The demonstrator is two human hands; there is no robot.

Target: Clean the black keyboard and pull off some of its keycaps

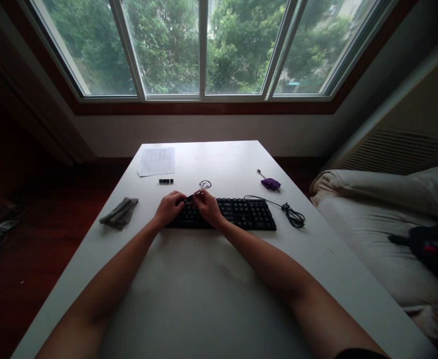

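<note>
A black keyboard [241, 213] lies across the white table, its left part partly hidden by my hands. My left hand [170, 207] is closed above the keyboard's left end, thumb and fingers at a small dark piece [189, 198]. From the other side, my right hand [206, 205] pinches at the same spot, its fingers close to that piece. The piece is too small and dark to name. Just beyond my right fingers lies a thin dark ring-shaped item [205, 184] with something pale inside. A short row of small black pieces [165, 181] sits behind my left hand.
A grey cloth [119, 213] lies on the left of the table [204, 289]. Printed paper sheets [157, 161] rest at the far left. To the right are a purple bundle [270, 184] with a thin stick and a coiled black cable [294, 217]. A sofa [368, 214] flanks the right side.
</note>
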